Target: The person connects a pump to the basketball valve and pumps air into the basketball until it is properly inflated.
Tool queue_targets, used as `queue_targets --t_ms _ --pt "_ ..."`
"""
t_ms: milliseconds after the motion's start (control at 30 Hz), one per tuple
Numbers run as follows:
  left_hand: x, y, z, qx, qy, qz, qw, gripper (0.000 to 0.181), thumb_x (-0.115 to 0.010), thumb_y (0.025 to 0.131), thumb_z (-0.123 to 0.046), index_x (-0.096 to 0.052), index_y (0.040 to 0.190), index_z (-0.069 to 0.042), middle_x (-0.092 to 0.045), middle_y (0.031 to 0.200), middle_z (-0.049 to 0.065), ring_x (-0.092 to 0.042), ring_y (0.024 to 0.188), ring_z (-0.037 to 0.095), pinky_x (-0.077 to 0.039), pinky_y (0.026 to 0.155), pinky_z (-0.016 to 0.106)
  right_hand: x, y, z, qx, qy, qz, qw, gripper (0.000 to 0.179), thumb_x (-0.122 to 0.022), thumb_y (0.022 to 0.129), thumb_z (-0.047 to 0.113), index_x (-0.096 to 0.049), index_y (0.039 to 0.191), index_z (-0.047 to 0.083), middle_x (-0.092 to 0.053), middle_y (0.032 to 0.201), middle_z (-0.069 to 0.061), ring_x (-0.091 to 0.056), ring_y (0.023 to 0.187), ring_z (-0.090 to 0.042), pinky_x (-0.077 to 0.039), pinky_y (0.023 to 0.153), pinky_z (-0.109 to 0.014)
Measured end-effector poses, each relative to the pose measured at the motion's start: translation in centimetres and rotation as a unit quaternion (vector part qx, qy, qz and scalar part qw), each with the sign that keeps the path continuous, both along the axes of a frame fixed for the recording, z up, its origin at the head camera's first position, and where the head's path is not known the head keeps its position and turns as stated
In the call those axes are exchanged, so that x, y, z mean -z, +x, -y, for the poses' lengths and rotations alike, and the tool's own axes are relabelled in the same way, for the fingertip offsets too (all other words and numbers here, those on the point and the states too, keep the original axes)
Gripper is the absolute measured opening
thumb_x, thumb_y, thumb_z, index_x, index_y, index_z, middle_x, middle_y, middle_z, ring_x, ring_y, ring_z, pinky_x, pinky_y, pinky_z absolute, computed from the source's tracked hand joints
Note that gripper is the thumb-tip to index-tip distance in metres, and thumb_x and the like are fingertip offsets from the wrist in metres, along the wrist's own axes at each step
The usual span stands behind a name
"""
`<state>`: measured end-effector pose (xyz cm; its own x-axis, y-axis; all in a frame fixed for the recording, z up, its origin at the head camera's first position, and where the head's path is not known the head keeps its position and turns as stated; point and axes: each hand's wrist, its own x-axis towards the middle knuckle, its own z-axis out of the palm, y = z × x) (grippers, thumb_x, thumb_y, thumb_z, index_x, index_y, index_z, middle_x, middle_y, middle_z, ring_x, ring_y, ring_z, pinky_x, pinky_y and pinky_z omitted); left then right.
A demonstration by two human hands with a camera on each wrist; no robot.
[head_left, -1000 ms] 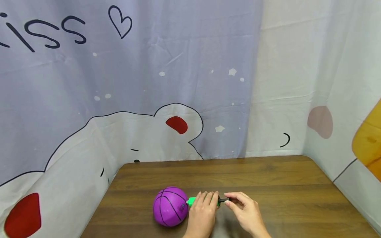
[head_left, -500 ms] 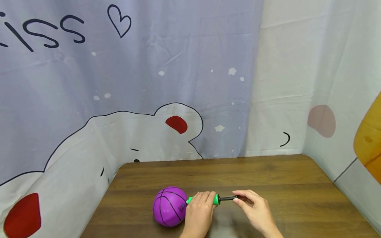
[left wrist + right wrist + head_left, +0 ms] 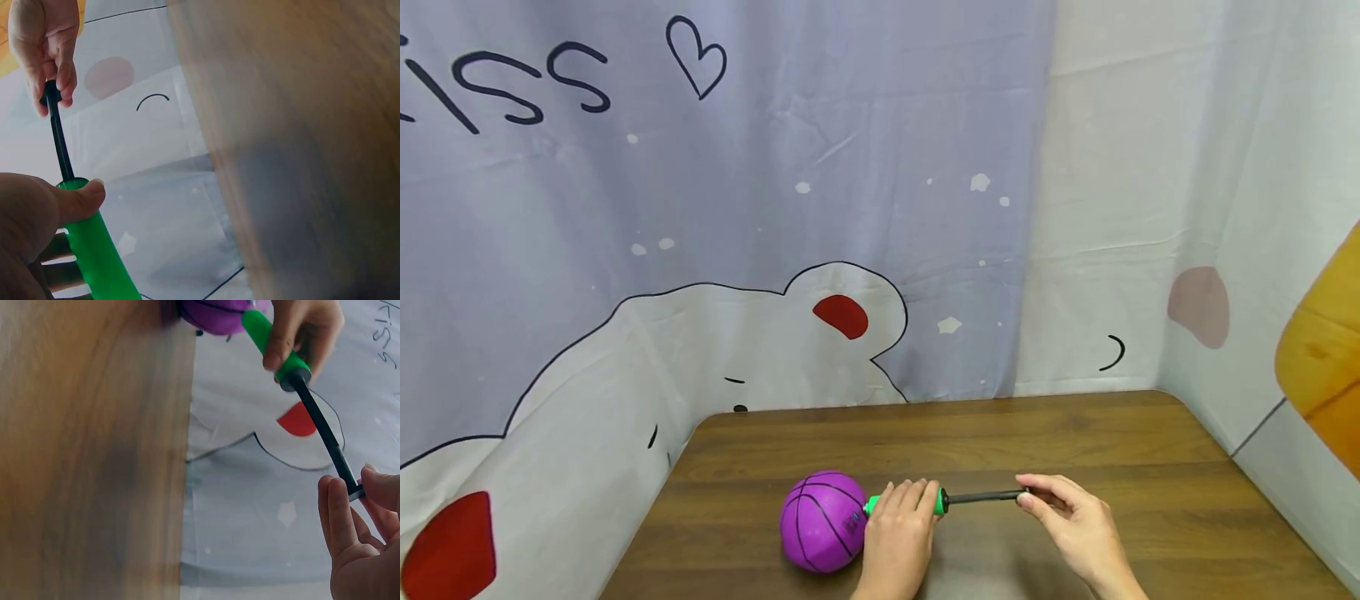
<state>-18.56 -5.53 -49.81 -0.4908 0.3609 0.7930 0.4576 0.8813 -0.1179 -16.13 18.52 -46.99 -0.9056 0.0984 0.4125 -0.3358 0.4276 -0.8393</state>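
A purple ball [image 3: 822, 522] with black basketball lines sits on the table, left of both hands. My left hand [image 3: 898, 533] grips the green barrel of a hand pump [image 3: 103, 259], whose tip end meets the ball's right side. Thumb and fingers wrap the barrel in the left wrist view. From the barrel's other end a long black rod [image 3: 985, 497] sticks out to the right. My right hand [image 3: 1078, 525] pinches the small black handle [image 3: 356, 491] at the rod's end between thumb and fingers. The pump's nozzle is hidden at the ball.
The brown wooden table [image 3: 1120, 450] has rounded back corners. A printed curtain [image 3: 925, 125] with cartoon figures hangs right behind it and along both sides.
My right hand has moved right, drawing the black rod further out of the green barrel. The left hand and the ball stay nearly in place.
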Motion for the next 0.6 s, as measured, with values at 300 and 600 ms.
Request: queue_targets --t_ms 300,600 --pt "0.3 0.1 -0.5 0.007 -0.008 -0.016 0.9998 0.044 -0.090 0.066 -0.019 -0.076 0.107 -0.012 -0.077 0.105 0.005 -0.074 0.096 0.025 -0.061 0.088 0.043 1.2 -0.3 3.7 -0.012 -0.030 -0.023 0.9992 0.023 -0.079 0.084 0.007 -0.078 0.106 0.016 -0.073 0.098 0.005 -0.067 0.086 -0.002 -0.059 0.078 -0.017" --pt "0.0 0.2 -0.9 0.008 -0.016 -0.005 0.9998 0.037 -0.087 0.070 -0.014 -0.076 0.105 -0.012 -0.077 0.102 0.005 -0.075 0.094 0.025 -0.061 0.087 0.043 1.9 -0.9 6.3 -0.036 -0.074 0.037 0.9959 0.023 -0.080 0.083 0.007 -0.078 0.103 0.017 -0.073 0.101 -0.003 -0.070 0.089 -0.006 -0.057 0.081 -0.016"
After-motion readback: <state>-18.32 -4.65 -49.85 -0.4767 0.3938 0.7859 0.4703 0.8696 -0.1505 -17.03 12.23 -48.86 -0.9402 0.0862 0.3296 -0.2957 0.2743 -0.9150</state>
